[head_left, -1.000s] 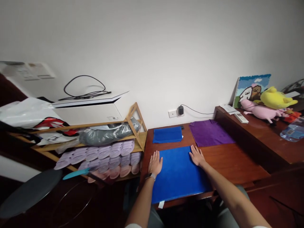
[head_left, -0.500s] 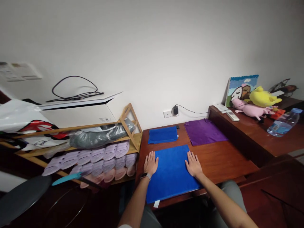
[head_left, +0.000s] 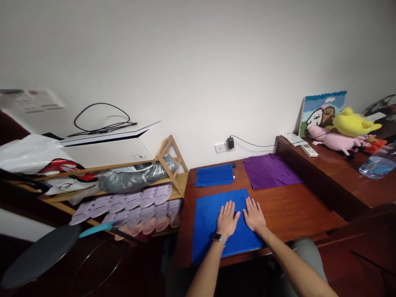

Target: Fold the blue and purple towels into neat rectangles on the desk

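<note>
A blue towel (head_left: 207, 222) lies spread flat at the front of the brown wooden table (head_left: 291, 210). My left hand (head_left: 228, 219) rests palm down on the towel's middle, fingers stretched out. At the towel's right edge my right hand (head_left: 254, 215) lies flat, fingers extended, partly on the cloth and partly over the wood. Behind it sits a smaller, folded blue towel (head_left: 214, 175). A purple towel (head_left: 270, 171) is laid out to the right of that one, near the wall.
Left of the table stands a wooden rack (head_left: 176, 181) with slippers (head_left: 133, 200) and a white box (head_left: 108, 152). On the raised desk at right are a remote (head_left: 309, 150), plush toys (head_left: 335, 140) and a water bottle (head_left: 377, 165). A charger (head_left: 230, 143) is plugged into the wall.
My left hand has moved right, from the towel's left edge to its middle. The right hand stays at the right edge. The view has shifted slightly.
</note>
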Demonstrator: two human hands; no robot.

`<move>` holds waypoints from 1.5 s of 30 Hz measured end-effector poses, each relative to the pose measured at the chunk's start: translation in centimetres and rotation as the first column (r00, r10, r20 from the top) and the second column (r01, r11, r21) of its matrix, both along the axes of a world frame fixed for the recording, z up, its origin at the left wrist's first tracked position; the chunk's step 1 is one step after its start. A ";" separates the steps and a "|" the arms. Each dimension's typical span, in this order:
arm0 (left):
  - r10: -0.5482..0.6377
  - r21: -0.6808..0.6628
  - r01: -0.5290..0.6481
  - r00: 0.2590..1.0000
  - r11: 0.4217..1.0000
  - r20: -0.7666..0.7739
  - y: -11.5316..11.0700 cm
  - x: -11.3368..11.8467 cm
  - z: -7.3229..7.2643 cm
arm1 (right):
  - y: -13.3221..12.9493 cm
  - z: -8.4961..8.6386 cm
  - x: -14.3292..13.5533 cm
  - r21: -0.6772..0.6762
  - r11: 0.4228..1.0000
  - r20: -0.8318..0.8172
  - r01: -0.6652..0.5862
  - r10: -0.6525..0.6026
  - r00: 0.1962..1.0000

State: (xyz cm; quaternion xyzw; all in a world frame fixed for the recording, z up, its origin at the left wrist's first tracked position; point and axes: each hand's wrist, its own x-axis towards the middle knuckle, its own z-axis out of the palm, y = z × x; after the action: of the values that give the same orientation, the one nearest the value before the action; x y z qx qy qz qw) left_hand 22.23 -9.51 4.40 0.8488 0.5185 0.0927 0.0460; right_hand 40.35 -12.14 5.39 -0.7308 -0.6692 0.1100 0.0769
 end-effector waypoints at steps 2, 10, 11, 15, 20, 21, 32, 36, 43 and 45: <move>0.125 0.012 -0.125 0.992 0.992 -0.031 0.4 -5.7 0.1 | 0.0 -0.1 0.0 0.004 1.000 -0.018 0.012 -0.012 1.000; 0.296 0.076 -0.292 0.954 0.953 -0.053 0.1 -17.2 -0.4 | 0.1 0.6 0.1 -0.051 0.999 -0.022 0.012 -0.013 1.000; 0.299 0.088 -0.295 0.953 0.952 -0.048 0.0 -17.0 -0.5 | -0.1 0.9 0.1 -0.060 0.998 -0.026 0.014 -0.015 1.000; 0.301 0.137 -0.296 0.953 0.945 -0.018 0.3 -16.4 -1.3 | -2.5 0.9 0.6 0.055 0.998 -0.031 -0.015 0.017 0.999; 0.288 0.204 -0.282 0.958 0.937 0.002 0.8 -17.2 -1.4 | -5.8 -1.1 1.0 0.078 0.994 -0.031 -0.073 0.076 0.997; 0.284 0.225 -0.277 0.959 0.934 0.002 0.7 -17.2 -1.1 | -6.1 -1.3 1.0 0.076 0.995 -0.031 -0.069 0.072 0.997; -0.090 0.102 0.084 0.994 0.991 0.061 -6.0 3.2 2.0 | -6.4 0.4 0.8 0.016 0.996 -0.041 -0.090 0.091 0.995; -0.081 0.030 0.079 0.994 0.996 0.068 -7.1 3.6 0.5 | -6.4 0.4 0.9 0.014 0.995 -0.031 -0.095 0.095 0.995; 0.330 0.150 -0.321 0.943 0.935 -0.040 -7.3 -12.5 -1.3 | -6.4 -0.3 0.9 0.036 0.998 -0.023 -0.060 0.061 0.998; 0.368 0.163 -0.355 0.928 0.921 -0.056 -7.6 -15.3 -1.5 | -6.4 -0.7 0.9 0.040 0.997 -0.013 -0.060 0.061 0.998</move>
State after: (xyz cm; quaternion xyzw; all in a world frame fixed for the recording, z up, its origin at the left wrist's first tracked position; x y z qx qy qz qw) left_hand 6.89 -17.13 2.92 0.7427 0.6592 0.1022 -0.0579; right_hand 41.27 -18.53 4.68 -0.7077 -0.6925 0.1043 0.0929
